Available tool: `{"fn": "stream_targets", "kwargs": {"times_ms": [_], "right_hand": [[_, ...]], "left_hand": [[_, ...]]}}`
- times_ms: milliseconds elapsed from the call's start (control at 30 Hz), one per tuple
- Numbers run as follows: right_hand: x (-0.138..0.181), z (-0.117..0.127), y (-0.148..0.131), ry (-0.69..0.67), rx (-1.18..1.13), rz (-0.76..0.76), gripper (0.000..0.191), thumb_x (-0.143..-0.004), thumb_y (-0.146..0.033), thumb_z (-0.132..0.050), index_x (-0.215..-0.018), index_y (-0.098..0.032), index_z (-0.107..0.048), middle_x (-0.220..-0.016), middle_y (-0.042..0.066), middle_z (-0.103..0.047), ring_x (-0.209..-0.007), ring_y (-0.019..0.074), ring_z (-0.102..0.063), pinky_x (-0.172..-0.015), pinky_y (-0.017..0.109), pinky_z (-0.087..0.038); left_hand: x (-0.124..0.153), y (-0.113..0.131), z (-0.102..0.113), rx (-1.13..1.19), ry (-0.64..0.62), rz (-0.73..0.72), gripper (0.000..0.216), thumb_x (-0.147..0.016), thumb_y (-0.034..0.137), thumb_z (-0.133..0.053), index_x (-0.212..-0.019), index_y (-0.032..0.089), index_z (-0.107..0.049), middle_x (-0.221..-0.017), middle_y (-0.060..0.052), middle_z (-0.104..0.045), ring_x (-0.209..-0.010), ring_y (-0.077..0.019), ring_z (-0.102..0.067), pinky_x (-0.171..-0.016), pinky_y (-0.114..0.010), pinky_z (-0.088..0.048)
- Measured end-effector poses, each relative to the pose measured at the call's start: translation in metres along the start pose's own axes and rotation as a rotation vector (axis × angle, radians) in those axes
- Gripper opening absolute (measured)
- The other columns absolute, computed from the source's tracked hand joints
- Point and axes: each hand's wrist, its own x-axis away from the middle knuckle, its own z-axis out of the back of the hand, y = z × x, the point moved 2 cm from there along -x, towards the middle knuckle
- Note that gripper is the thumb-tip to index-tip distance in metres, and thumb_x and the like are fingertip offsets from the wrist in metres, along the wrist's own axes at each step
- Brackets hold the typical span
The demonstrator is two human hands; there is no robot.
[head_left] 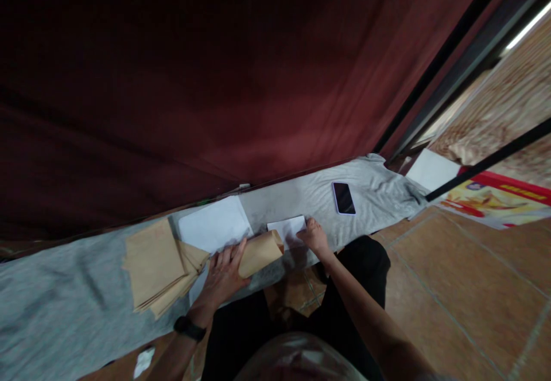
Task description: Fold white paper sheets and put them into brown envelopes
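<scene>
A brown envelope lies on the grey cloth in front of me. My left hand rests flat on its left end, fingers stretched out. A folded white paper sticks out of the envelope's right end. My right hand is closed on the paper's right edge. To the left lies a stack of brown envelopes, and a sheet of white paper lies behind the envelope.
A dark phone lies face up on the cloth to the right. A dark red curtain hangs behind the cloth. Tiled floor, a white sheet and a colourful printed poster are at the right.
</scene>
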Motion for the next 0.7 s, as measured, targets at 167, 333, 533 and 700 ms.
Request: {"fn": "stream_targets", "kwargs": {"times_ms": [167, 333, 533, 700], "right_hand": [[-0.001, 0.003, 0.005, 0.011, -0.162, 0.039, 0.013, -0.074, -0.026, -0.069, -0.083, -0.021, -0.061, -0.088, 0.008, -0.067, -0.096, 0.0261, -0.063, -0.090, 0.036, -0.048], [0.003, 0.019, 0.013, 0.077, -0.390, 0.048, 0.028, -0.090, -0.044, -0.049, -0.102, -0.021, -0.060, -0.090, 0.006, -0.065, -0.083, 0.0218, -0.063, -0.073, 0.034, -0.055], [0.025, 0.027, 0.016, 0.042, -0.669, 0.052, 0.043, -0.088, -0.060, -0.049, -0.107, -0.023, -0.058, -0.082, 0.001, -0.061, -0.069, 0.0181, -0.058, -0.058, 0.028, -0.052], [0.043, 0.026, 0.011, -0.054, -0.572, 0.161, 0.030, -0.088, -0.051, -0.054, -0.092, -0.023, -0.063, -0.077, 0.000, -0.062, -0.074, 0.0190, -0.058, -0.070, 0.030, -0.050]], "left_hand": [[0.001, 0.000, 0.000, -0.001, -0.057, 0.065, 0.103, -0.073, 0.035, -0.069, -0.159, 0.024, -0.012, -0.139, -0.013, -0.051, -0.129, -0.0331, -0.049, -0.112, -0.050, -0.029], [0.001, -0.002, -0.004, 0.001, -0.040, 0.075, 0.105, -0.074, 0.037, -0.070, -0.160, 0.024, -0.011, -0.140, -0.014, -0.050, -0.132, -0.0335, -0.046, -0.112, -0.051, -0.029], [0.002, -0.003, -0.006, 0.009, -0.025, 0.073, 0.106, -0.074, 0.040, -0.073, -0.160, 0.023, -0.012, -0.139, -0.015, -0.050, -0.132, -0.0334, -0.046, -0.113, -0.050, -0.029], [0.003, -0.004, -0.008, -0.011, 0.027, 0.037, 0.107, -0.075, 0.040, -0.074, -0.160, 0.021, -0.012, -0.140, -0.016, -0.050, -0.131, -0.0342, -0.047, -0.115, -0.053, -0.026]]}}
